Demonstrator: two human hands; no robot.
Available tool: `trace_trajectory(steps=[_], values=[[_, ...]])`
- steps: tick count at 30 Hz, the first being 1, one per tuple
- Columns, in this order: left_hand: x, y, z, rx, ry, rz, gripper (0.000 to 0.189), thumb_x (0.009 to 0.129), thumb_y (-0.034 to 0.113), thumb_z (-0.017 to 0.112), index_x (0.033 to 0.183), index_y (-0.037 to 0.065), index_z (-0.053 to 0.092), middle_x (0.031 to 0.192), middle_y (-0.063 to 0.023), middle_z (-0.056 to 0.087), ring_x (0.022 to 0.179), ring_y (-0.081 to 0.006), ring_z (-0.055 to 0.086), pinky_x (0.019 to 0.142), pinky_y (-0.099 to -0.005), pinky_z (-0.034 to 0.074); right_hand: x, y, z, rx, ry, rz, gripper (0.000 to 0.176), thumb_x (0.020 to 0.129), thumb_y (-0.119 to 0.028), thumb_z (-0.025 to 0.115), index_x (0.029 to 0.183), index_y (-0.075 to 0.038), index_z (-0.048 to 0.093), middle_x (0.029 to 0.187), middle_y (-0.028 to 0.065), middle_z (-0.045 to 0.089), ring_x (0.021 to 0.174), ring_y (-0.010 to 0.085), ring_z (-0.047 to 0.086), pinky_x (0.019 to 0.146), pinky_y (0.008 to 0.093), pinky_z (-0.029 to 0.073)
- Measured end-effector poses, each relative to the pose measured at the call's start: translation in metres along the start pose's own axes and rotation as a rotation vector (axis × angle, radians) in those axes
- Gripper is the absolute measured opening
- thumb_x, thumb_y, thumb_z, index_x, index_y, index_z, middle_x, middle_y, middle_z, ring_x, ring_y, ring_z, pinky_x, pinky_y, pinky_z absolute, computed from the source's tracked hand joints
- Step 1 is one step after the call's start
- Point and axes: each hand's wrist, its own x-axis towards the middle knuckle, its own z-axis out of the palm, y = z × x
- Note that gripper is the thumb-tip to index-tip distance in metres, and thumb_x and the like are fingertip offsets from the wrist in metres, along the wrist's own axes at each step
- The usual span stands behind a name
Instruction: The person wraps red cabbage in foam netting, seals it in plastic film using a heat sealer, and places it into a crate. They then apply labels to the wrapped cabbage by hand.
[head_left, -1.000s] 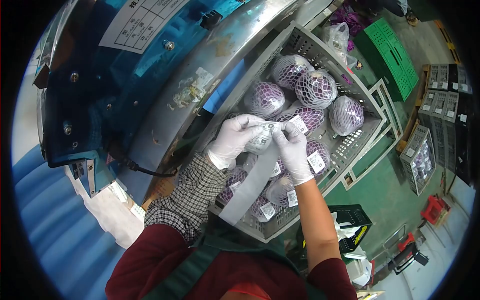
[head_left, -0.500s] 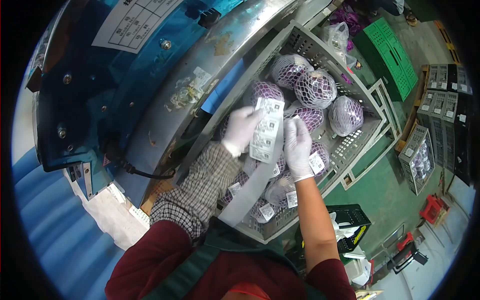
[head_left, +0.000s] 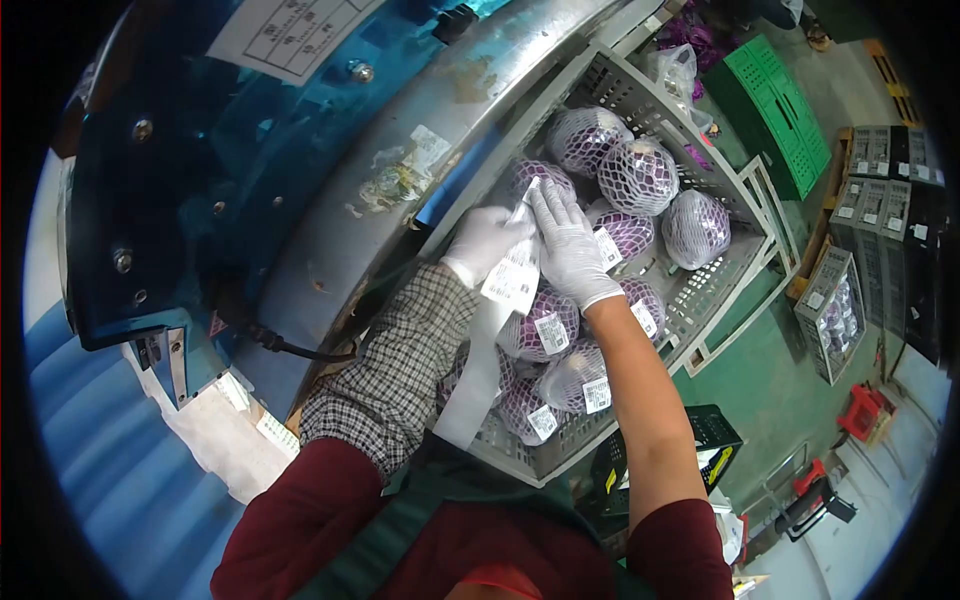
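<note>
My gloved left hand (head_left: 487, 243) is closed on a strip of printed labels (head_left: 512, 282), whose pale backing tail (head_left: 470, 395) hangs down toward my apron. At the strip's upper end, the fingertips of my gloved right hand (head_left: 568, 248) pinch the label edge; the fingers partly hide it. Both hands are over a grey crate (head_left: 722, 205) of round purple heads in white netting, which look like red cabbages (head_left: 638, 177). One netted cabbage (head_left: 626, 236) beside my right hand bears a white label (head_left: 607, 248). Several lower ones carry labels too, while those at the far end show none.
A curved metal rim (head_left: 400, 170) and a blue machine panel (head_left: 230, 150) stand along the left. To the right are a green crate (head_left: 770, 115), stacked grey crates (head_left: 870, 215) and a crate of netted produce (head_left: 832, 315). A dark crate (head_left: 715, 440) sits low by my right arm.
The netted cabbage by my right hand now shows a label there. My right hand has moved left and up onto the strip's end. The strip is now bunched and tilted in my left hand.
</note>
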Motion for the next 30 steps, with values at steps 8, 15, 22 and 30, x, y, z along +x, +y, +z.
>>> trace_trajectory(steps=[8,15,22,30], values=[[-0.111,-0.022,-0.025,-0.291,-0.084,0.006,0.016,0.088,0.008,0.055,0.097,-0.004,0.06,0.086,-0.0055,0.064,0.073,-0.0086,0.061,0.063,-0.0219,0.05,0.004,-0.019,0.015,-0.213,-0.075,0.087,0.076,0.077,-0.028,0.062,0.14,-0.013,0.022,0.146,0.0196,0.01,0.135,0.0357,0.01,0.104,0.0555,0.02],[-0.144,0.033,-0.014,-0.224,-0.1,0.17,0.014,0.086,0.008,0.058,0.092,-0.003,0.062,0.082,-0.0033,0.063,0.074,-0.0075,0.059,0.064,-0.0207,0.048,-0.049,-0.075,-0.114,1.14,-0.055,0.296,0.053,0.085,-0.025,0.061,0.128,0.0,0.043,0.123,0.0139,0.05,0.114,0.0193,0.046,0.095,0.0316,0.039],[-0.129,0.061,0.073,-0.121,-0.219,0.203,0.014,0.084,0.006,0.059,0.094,-0.003,0.062,0.083,-0.0026,0.063,0.076,-0.0057,0.057,0.066,-0.0204,0.047,-0.13,-0.031,-0.128,0.961,-0.027,0.411,0.011,0.083,-0.009,0.061,0.089,0.0,0.06,0.075,0.0005,0.059,0.069,0.0054,0.051,0.062,0.0229,0.043],[-0.048,0.085,0.213,0.173,0.124,0.296,0.029,0.079,0.022,0.067,0.063,-0.001,0.058,0.055,-0.0053,0.054,0.051,-0.0056,0.047,0.048,-0.0256,0.039,-0.161,0.101,-0.169,0.733,0.458,0.399,0.016,0.085,-0.008,0.058,0.098,0.001,0.06,0.087,0.0066,0.061,0.081,0.0108,0.057,0.073,0.0237,0.046]])
